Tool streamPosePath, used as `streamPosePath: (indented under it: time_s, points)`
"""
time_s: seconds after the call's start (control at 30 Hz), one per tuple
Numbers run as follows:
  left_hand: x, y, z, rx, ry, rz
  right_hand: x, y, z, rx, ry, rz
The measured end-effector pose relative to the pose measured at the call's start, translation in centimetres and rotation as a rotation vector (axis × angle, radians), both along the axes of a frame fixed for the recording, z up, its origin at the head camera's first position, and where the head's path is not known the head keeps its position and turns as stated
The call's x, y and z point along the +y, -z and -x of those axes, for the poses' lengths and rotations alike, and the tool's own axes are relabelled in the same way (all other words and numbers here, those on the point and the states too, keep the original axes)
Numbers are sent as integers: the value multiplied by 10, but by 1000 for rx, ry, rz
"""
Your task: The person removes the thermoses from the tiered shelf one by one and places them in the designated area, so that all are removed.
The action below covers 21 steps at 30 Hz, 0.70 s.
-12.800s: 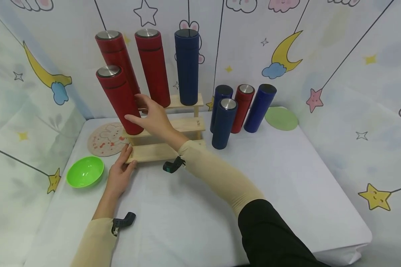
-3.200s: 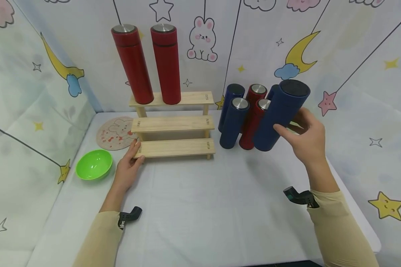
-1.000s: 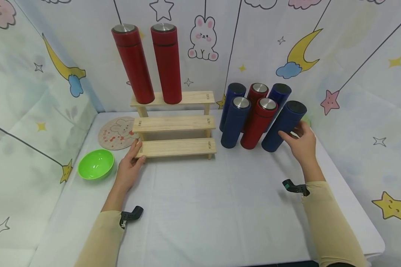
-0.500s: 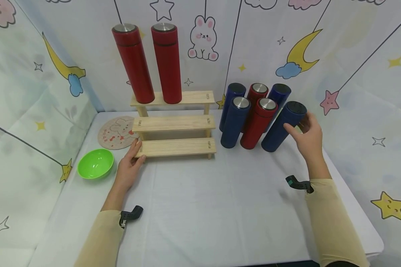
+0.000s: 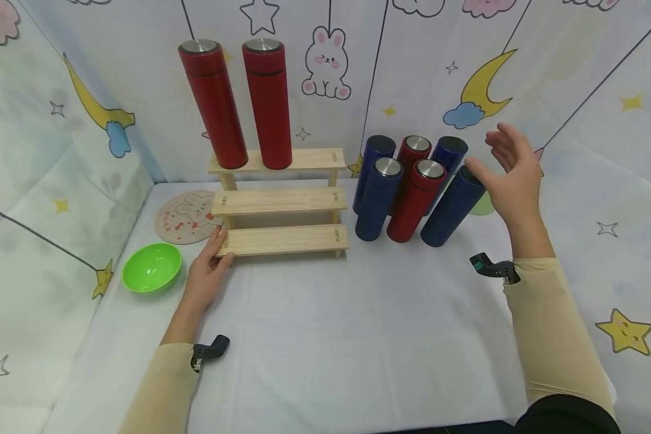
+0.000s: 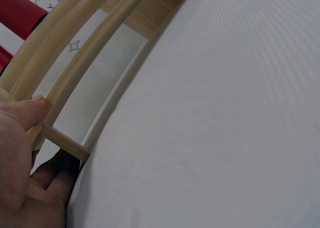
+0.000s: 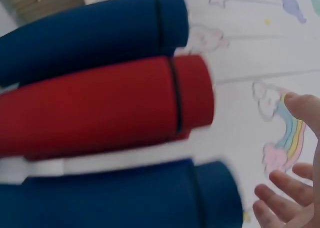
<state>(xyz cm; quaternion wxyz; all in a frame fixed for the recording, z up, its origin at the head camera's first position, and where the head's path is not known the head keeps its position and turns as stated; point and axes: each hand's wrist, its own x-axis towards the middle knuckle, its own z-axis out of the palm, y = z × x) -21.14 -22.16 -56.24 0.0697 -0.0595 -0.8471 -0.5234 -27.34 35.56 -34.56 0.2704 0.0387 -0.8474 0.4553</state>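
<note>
My left hand [image 5: 205, 278] holds the left end of the lowest step of a three-step wooden rack [image 5: 284, 240]; its thumb lies on the step in the left wrist view. Two red thermos flasks [image 5: 217, 114] [image 5: 268, 111] stand on the top step. My right hand [image 5: 515, 181] is raised with fingers spread beside the lid of a dark blue thermos flask [image 5: 447, 212], holding nothing. That flask is at the front right of two rows of flasks on the table, beside a red thermos flask [image 5: 412, 208] and a blue thermos flask [image 5: 376, 205] with steel lids.
Behind them stand another red flask [image 5: 414, 146] and two blue flasks [image 5: 377, 144] [image 5: 449, 147]. A green bowl [image 5: 152, 268] and a round bunny mat [image 5: 187, 217] lie left of the rack. Part of a green mat [image 5: 484, 205] shows beyond the flasks. Patterned curtains surround the table.
Earlier, a red and a blue flask went from the rack to the table group. My right hand has since let go of the front right blue flask and risen; my left hand stays put.
</note>
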Motion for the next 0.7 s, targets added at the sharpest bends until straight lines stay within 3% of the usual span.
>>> streamPosePath:
  time_s: [0.33,0.47,0.7]
  points:
    - [0,0,1,-11,6,-18,-65,-29,31,37,-227,30]
    - [1,-1,0,-8,4,-27,-98,-39,41,6,-325,27]
    - [0,-2,0,-8,5,-43,-152,-45,60,-47,-423,4]
